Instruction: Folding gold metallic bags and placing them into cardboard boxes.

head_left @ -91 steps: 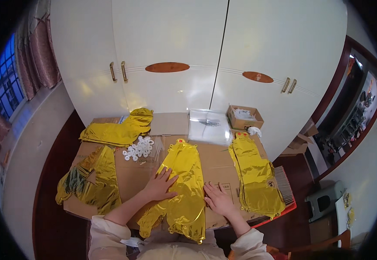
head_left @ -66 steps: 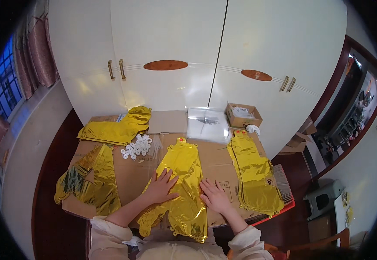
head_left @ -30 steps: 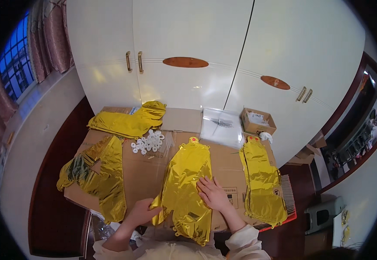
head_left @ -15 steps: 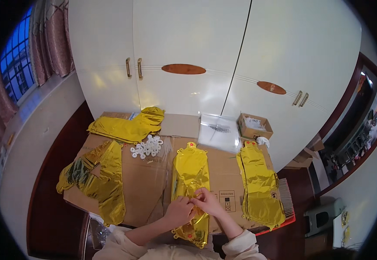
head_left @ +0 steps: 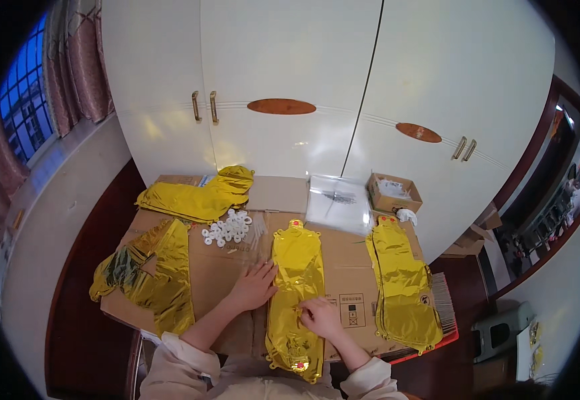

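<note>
A flat gold foil balloon lies lengthwise in front of me, its near end hanging toward my lap. My left hand rests flat at its left edge, fingers stretched out and partly on the cardboard. Over the balloon's right half, my right hand is closed, with bent fingertips against the foil; whatever they pinch, if anything, is too small to make out. More flat gold foil balloons lie at the right, the near left and the far left.
Cardboard covers the table. Small white rings lie piled beside thin clear strips. Clear plastic bags and a small open carton stand at the back, against a white cabinet. A grey stool is at the right.
My hands, together over the balloon before, have parted. The left moved up and left and opened flat; the right moved slightly right and down.
</note>
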### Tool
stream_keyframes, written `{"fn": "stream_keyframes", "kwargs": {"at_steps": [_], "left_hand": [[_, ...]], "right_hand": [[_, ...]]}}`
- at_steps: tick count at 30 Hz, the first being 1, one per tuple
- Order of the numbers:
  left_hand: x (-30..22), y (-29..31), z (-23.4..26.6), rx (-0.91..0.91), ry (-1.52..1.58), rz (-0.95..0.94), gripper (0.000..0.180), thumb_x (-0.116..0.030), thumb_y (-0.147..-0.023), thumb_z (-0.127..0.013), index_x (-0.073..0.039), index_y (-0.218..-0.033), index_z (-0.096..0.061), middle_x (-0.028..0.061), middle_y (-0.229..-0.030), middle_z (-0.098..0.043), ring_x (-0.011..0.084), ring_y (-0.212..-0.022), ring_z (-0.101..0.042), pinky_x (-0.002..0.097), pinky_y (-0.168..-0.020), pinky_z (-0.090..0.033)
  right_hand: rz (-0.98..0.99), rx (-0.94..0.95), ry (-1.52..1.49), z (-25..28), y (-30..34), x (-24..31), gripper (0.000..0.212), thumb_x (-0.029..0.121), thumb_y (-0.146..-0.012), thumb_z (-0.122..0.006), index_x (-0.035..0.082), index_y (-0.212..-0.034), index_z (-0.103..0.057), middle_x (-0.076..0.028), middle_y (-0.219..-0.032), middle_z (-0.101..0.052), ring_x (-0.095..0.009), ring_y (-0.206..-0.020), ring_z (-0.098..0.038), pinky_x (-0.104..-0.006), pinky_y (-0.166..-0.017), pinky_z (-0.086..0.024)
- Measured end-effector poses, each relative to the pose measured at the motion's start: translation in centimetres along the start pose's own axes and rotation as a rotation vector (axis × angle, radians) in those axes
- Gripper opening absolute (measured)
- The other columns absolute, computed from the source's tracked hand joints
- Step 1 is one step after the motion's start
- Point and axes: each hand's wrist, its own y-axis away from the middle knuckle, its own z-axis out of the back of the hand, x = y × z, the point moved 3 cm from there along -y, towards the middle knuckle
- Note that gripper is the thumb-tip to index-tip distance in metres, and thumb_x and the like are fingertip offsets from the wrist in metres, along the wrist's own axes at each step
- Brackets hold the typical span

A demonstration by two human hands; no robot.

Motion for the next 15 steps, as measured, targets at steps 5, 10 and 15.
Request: {"fn": "stream_keyframes", "kwargs": {"at_steps": [5, 10, 15], "left_hand": [[1.3, -0.9, -1.3, 0.103, 0.034, -0.021, 0.064, -0.042, -0.099, -0.042, -0.005, -0.149, -0.026, 0.0161, -0.155, -0.027, 0.0330, -0.145, -0.022, 0.0571, -0.115, -0.016], [2.0, -1.7, -1.1, 0.172, 0.050, -0.039, 0.069, -0.048, -0.099, -0.040, -0.006, -0.151, -0.021, 0.0155, -0.157, -0.021, 0.0335, -0.146, -0.016, 0.0568, -0.115, -0.013], [2.5, -2.1, -1.7, 0.196, -0.005, -0.045, 0.073, -0.054, -0.098, -0.040, -0.008, -0.152, -0.020, 0.0142, -0.158, -0.020, 0.0334, -0.147, -0.015, 0.0565, -0.116, -0.011]], "right_hand": [[0.016, -0.032, -0.016, -0.3, 0.1, -0.3, 0.016, 0.014, -0.075, -0.063, 0.012, -0.090, -0.067, -0.005, -0.079, -0.063, -0.025, -0.078, -0.062, -0.0370, -0.070, -0.052], [-0.001, -0.018, -0.063, -0.4, 0.3, -0.5, 0.015, 0.012, -0.074, -0.063, 0.010, -0.088, -0.066, -0.006, -0.078, -0.063, -0.026, -0.077, -0.062, -0.0381, -0.071, -0.052], [-0.025, -0.018, -0.107, -0.3, 0.2, -0.7, 0.014, 0.012, -0.074, -0.063, 0.009, -0.087, -0.066, -0.007, -0.078, -0.064, -0.027, -0.076, -0.061, -0.0384, -0.071, -0.052]]}}
